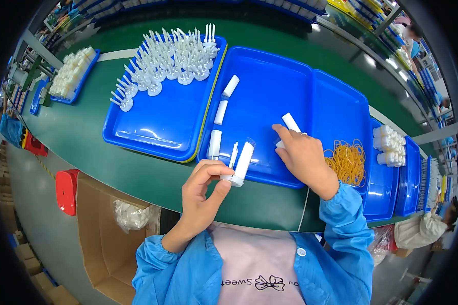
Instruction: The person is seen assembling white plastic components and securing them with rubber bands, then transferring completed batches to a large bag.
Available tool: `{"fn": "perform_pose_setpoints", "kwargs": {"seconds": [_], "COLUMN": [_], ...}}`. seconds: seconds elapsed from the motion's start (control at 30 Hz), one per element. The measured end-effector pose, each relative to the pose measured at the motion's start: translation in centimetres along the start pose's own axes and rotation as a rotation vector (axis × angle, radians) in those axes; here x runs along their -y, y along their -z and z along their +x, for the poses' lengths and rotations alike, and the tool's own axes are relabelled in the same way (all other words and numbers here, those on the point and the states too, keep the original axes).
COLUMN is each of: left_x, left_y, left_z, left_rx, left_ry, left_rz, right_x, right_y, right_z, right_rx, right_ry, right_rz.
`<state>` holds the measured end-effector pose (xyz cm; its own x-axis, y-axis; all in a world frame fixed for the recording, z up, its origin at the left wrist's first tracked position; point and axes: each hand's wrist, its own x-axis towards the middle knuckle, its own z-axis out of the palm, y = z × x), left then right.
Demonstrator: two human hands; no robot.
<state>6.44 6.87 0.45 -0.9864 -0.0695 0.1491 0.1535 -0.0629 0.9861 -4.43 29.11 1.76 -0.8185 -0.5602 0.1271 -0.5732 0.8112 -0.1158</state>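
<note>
My left hand (202, 190) pinches a white round base (233, 180) with upright thin prongs, in front of the middle blue tray's near edge. On that base stands a white tube (245, 158) with clear film around it. My right hand (306, 155) reaches into the middle blue tray (269, 66), its thumb and index finger on either side of a short white tube (280, 145), the rest of which is hidden under the hand. Just beyond the fingers lies another white tube (289, 121). Three more, one a white tube (231, 86), line the tray's left side.
A left blue tray (152, 137) carries many white pronged bases (173, 61). To the right, yellow rubber bands (347, 162) lie in another blue tray (341, 96). White parts (390, 145) are stacked farther right. An open cardboard box (99, 223) and a red stool (66, 192) stand below the table.
</note>
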Motion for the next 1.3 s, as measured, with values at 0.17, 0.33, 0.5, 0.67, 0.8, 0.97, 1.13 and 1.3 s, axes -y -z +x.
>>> {"fn": "perform_pose_setpoints", "kwargs": {"seconds": [0.17, 0.33, 0.5, 0.67, 0.8, 0.97, 1.13, 1.3], "left_x": [-0.4, -2.0, -2.3, -2.5, -2.5, -2.4, -2.6, -1.9], "left_y": [0.0, -0.5, -1.2, -1.1, -0.8, -0.7, -1.9, -0.7], "left_z": [-0.3, -0.5, -0.4, -0.2, -0.1, 0.0, -0.1, 0.4], "left_rx": [0.028, 0.120, 0.154, 0.156, 0.157, 0.181, -0.172, -0.051], "left_ry": [-0.117, -0.185, -0.322, -0.355, -0.432, -0.466, -0.491, -0.464], "left_rz": [0.147, 0.270, 0.312, 0.345, 0.398, 0.460, 0.443, 0.396], "right_x": [-1.3, -0.3, 0.9, 2.0, 2.4, 3.3, 5.7, 5.3], "right_y": [1.1, 3.1, 2.4, 2.3, 2.3, 2.5, 2.3, 2.8], "right_z": [1.5, 2.4, 2.8, 2.2, 2.0, 0.8, -1.0, -1.1], "right_rx": [-0.062, -0.127, -0.012, 0.095, 0.093, 0.160, 0.021, 0.015], "right_ry": [-0.170, -0.325, -0.284, -0.295, -0.302, -0.248, -0.265, -0.262], "right_rz": [1.225, 1.643, 1.693, 1.697, 1.751, 1.676, 1.676, 1.729]}}
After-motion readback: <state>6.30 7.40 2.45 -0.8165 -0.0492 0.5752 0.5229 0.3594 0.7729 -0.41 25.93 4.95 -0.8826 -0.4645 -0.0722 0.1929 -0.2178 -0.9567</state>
